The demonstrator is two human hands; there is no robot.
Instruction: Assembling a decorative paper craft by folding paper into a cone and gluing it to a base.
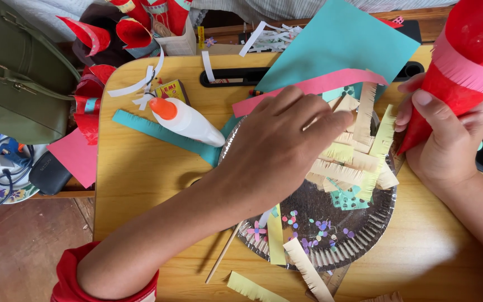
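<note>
Head view: left hand [278, 151] over fringed strips [347, 162]

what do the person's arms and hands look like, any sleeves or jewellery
Both hands are bare: no gloves, rings or wristbands show. The left hand leads to a bare forearm, with a red sleeve pushed up near the elbow at the bottom edge. The right hand has short, unpainted nails and a bare forearm; no sleeve shows on that side within the picture.
</note>
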